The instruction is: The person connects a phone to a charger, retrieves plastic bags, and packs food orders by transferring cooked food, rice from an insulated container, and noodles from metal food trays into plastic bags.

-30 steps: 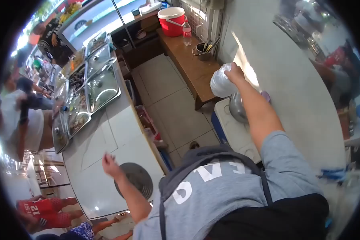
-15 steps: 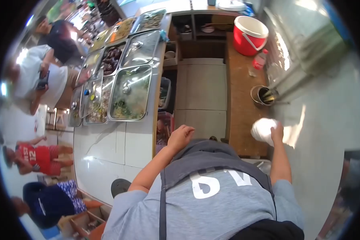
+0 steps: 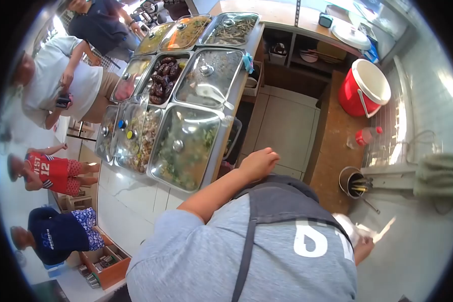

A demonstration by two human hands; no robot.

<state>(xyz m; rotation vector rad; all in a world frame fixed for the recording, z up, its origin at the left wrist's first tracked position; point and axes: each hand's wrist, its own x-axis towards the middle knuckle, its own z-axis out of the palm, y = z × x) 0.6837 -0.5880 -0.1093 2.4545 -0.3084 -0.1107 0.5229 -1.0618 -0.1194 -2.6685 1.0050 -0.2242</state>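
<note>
grasping white bag (image 3: 346,226) with right hand (image 3: 363,247) low at right side, holding left hand (image 3: 260,162), loosely curled and seemingly empty, nearer lidded trays (image 3: 211,152).

Bag (image 3: 346,226): whitish, rounded. Gripped at its outer side by the fingers of the right hand (image 3: 364,246), held beside the torso. Partly covered by the apron (image 3: 290,205); underside hidden, contents can't be made out. Located below the metal pot (image 3: 350,181) in view, apart from it.

Tray (image 3: 186,146): nearest the left hand (image 3: 260,163), not touched by it. Rectangular, metal-rimmed, covered by a clear lid with a round metal knob. Leafy greens seen through the lid, partly obscured by glare. Set flat at the counter's aisle side, long side next to the mixed-food tray.
</note>
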